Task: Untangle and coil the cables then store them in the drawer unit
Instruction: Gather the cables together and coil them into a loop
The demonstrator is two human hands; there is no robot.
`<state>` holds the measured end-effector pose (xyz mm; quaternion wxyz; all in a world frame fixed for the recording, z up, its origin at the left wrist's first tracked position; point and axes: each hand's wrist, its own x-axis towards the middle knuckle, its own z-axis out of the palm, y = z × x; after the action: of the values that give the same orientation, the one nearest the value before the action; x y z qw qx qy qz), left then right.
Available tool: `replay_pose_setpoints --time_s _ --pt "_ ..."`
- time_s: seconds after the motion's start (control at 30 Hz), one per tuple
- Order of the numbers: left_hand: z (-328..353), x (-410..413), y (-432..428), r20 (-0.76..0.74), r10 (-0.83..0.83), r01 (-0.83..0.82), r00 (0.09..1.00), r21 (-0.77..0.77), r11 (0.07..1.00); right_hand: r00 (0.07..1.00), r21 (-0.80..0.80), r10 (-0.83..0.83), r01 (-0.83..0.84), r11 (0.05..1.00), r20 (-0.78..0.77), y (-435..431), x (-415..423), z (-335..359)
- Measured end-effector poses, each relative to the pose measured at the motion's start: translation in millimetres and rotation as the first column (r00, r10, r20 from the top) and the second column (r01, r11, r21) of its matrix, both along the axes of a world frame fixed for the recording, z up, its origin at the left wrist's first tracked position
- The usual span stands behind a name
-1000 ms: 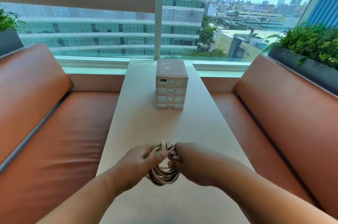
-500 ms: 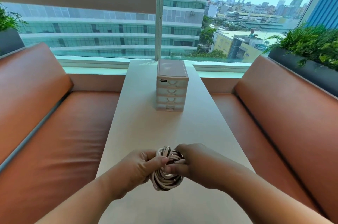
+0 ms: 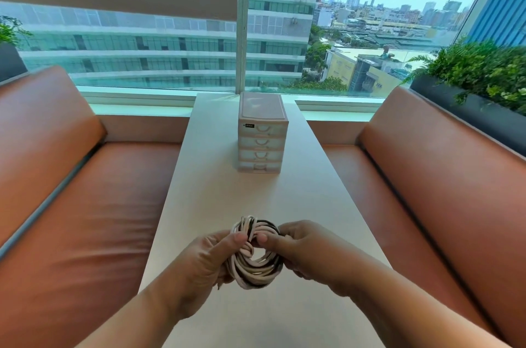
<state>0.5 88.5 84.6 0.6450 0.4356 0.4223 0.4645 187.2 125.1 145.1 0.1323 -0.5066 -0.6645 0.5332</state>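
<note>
- At 6 o'clock, by the near end of the long pale table (image 3: 213,194): a round coil of white and dark cables (image 3: 257,268).
- Gripped on its 9 o'clock side by the left hand (image 3: 203,261), on its 3 o'clock side by the right hand (image 3: 303,252), thumbs pressed on top.
- At 12 o'clock, well apart: a small pale plastic four-drawer unit (image 3: 262,134), drawers closed.
- At 9 and 3 o'clock: orange leather benches (image 3: 99,205).

The only writing I can find is a small black label (image 3: 248,126) at the left corner of the top drawer front of the drawer unit (image 3: 262,148). Its pale letters are too small for me to read.
</note>
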Motion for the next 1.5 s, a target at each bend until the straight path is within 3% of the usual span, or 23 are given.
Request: replay_pose_setpoints --time_s 0.17,0.27,0.37,0.6,0.7,0.83,1.07,1.17,1.33,1.43,1.5 --pt "8.4 -11.3 2.6 -0.164 -0.104 0.113 0.981 0.047 0.992 0.987 0.179 -0.073 0.046 0.983 0.146 -7.4 -2.7 -7.2" --pt "10.2 -14.2 3.4 -0.308 -0.148 0.173 0.94 0.055 0.983 0.932 0.35 -0.091 -0.04 0.936 0.349 -10.2 -4.3 -7.2" --pt "14.2 -14.0 5.1 -0.484 -0.204 0.249 0.851 0.03 0.968 0.878 0.425 -0.084 -0.143 0.894 0.472 -11.0 -6.4 -6.2" --pt "15.1 -20.9 18.2 -0.34 -0.278 0.218 0.899 -0.204 0.954 0.825 0.38 -0.005 -0.254 0.889 0.565 -3.8 -9.7 -10.9" --pt "17.5 -13.5 22.0 -0.403 -0.295 0.195 0.867 -0.27 0.943 0.821 0.332 0.056 -0.291 0.897 0.567 -4.4 -13.2 -15.6" --pt "18.0 -0.6 19.5 -0.375 -0.355 0.248 0.856 -0.305 0.92 0.807 0.315 0.115 -0.351 0.882 0.579 -4.1 -14.6 -17.9" --pt "11.1 0.6 14.1 -0.41 -0.461 0.372 0.787 -0.281 0.885 0.656 0.332 0.18 -0.576 0.747 0.733 -3.7 -12.6 -24.9" --pt "8.1 0.0 11.3 -0.446 -0.462 0.377 0.766 -0.271 0.886 0.639 0.347 0.189 -0.614 0.709 0.745 -3.7 -17.8 -28.6" --pt "3.6 -1.0 5.6 -0.406 -0.342 0.282 0.847 -0.202 0.938 0.674 0.339 0.227 -0.597 0.727 0.703 -1.4 -19.4 -26.9" --pt "1.7 -7.7 0.7 -0.362 -0.304 0.262 0.881 -0.16 0.952 0.772 0.33 0.291 -0.535 0.778 0.565 1.4 -12.9 -25.9" --pt "-0.7 -11.7 -1.6 -0.287 -0.294 0.264 0.911 -0.141 0.954 0.867 0.268 0.328 -0.44 0.857 0.375 2.7 -8.0 -25.5"
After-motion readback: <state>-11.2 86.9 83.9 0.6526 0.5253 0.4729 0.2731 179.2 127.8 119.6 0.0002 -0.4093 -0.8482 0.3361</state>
